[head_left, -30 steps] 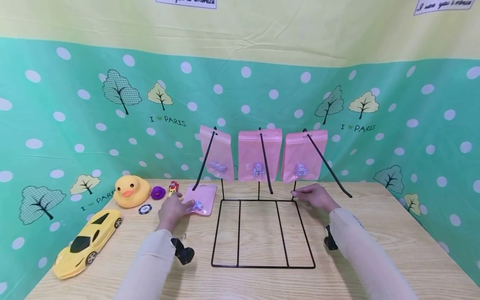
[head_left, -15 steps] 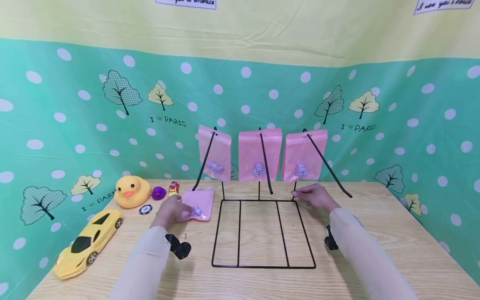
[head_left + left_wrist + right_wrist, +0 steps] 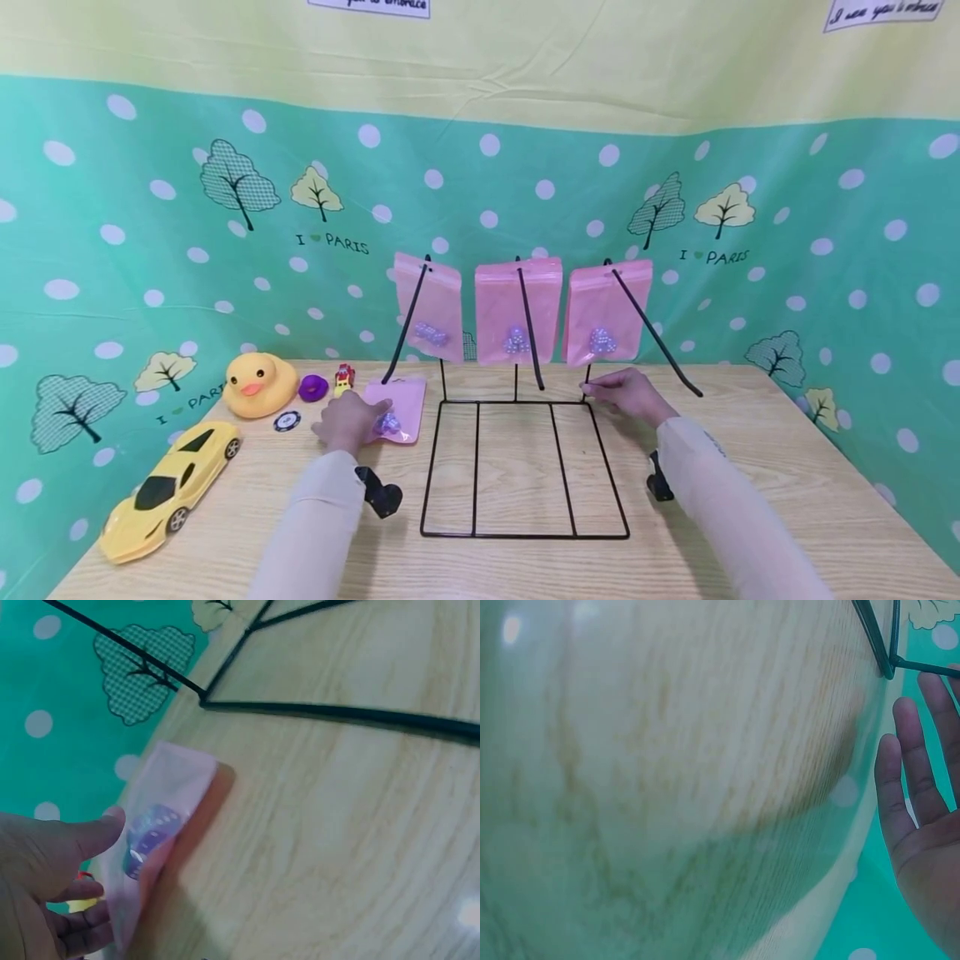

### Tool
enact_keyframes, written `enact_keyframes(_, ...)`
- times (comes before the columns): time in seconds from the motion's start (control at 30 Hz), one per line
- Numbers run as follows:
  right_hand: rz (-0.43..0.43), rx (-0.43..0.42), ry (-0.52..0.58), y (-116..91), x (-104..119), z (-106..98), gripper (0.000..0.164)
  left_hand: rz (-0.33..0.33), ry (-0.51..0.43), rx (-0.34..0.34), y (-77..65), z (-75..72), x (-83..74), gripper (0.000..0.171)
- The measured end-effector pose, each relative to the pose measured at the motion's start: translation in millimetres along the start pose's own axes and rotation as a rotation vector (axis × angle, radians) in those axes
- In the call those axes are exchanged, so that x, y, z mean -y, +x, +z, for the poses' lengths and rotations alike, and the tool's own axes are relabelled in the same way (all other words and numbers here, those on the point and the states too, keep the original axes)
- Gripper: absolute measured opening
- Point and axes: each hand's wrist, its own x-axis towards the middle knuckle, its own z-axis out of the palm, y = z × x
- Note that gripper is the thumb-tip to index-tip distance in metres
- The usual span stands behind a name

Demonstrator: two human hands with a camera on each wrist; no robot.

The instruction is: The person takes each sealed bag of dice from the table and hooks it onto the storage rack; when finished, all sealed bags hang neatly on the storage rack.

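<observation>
A flat pink bag (image 3: 405, 408) with purple dice in it lies on the table left of a black wire display rack (image 3: 476, 467). My left hand (image 3: 348, 421) is at its left edge, thumb reaching over the bag. In the left wrist view, thumb and fingers of the left hand (image 3: 52, 885) stand apart, fingertips right at the edge of the bag (image 3: 146, 832). With thumb and forefinger my right hand (image 3: 630, 393) pinches the rack's right rear upright; its other fingers (image 3: 891, 780) are extended. Three pink bag groups (image 3: 429, 308) hang from the rack's hooks.
Beyond the left hand are a yellow rubber duck (image 3: 261, 385), a small purple duck (image 3: 313, 388), a red-and-yellow toy (image 3: 344, 379) and a poker chip (image 3: 287, 421). A yellow toy car (image 3: 171, 492) stands at the left. The rack's long hooks (image 3: 656, 333) jut forward. A green patterned cloth (image 3: 480, 192) hangs behind.
The flat bag has shifted slightly left and toward me. My left hand drew back with it, then moved a little right, thumb over the bag. The right hand stays on the rack.
</observation>
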Motion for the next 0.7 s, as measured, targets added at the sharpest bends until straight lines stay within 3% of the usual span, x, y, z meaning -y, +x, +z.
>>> enact_keyframes(0.2,-0.015,0.01,0.01,0.6,-1.0,0.2,0.035,0.037,-0.006,-0.046,5.0,7.1,6.4,0.06)
enact_keyframes(0.47,-0.035,0.016,0.022,1.5,-2.3,-2.0,0.035,0.013,-0.158,0.041,7.0,4.0,3.5,0.059)
enact_keyframes(0.7,-0.033,0.012,0.022,2.4,-4.6,-1.5,0.037,0.009,-0.189,0.051,1.7,-1.4,-1.3,0.049)
